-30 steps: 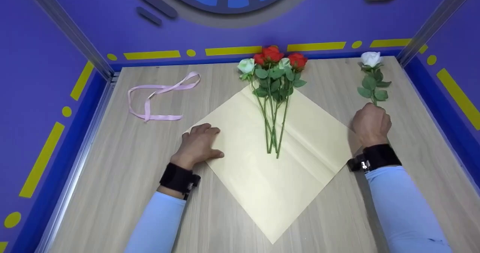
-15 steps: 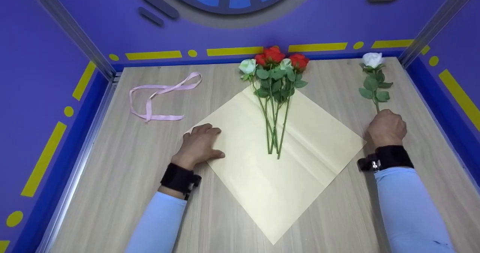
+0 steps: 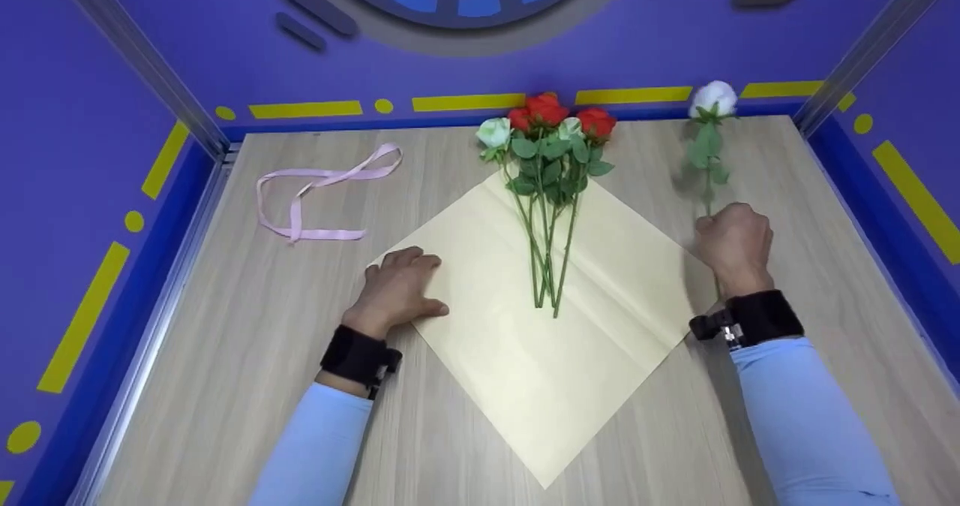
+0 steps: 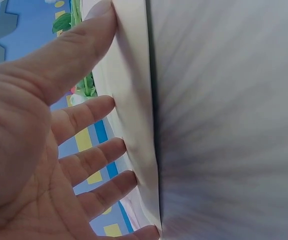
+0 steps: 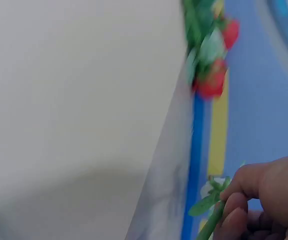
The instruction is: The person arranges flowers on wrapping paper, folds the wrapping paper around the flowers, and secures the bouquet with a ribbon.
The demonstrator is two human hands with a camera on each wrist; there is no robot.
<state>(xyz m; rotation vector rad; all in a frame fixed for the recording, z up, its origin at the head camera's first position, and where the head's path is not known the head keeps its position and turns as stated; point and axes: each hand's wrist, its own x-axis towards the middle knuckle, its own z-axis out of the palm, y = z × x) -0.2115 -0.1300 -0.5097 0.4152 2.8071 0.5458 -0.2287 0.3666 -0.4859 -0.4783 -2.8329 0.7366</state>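
Note:
My right hand pinches the green stem of a white rose, above the right corner of the paper. In the right wrist view the thumb and fingers close round the stem. My left hand rests with spread fingers on the left corner of a cream wrapping paper sheet; the left wrist view shows the fingertips touching the paper. Several roses, red and pale white-green, lie together on the paper, their stems pointing toward me and their heads past its far corner.
A pink ribbon lies loosely looped on the wooden table at the far left. Blue-purple panels enclose the table at the back and both sides.
The right hand first shifted right with the white rose, then came back left and lifted it toward the paper's right corner. My left hand has stayed put.

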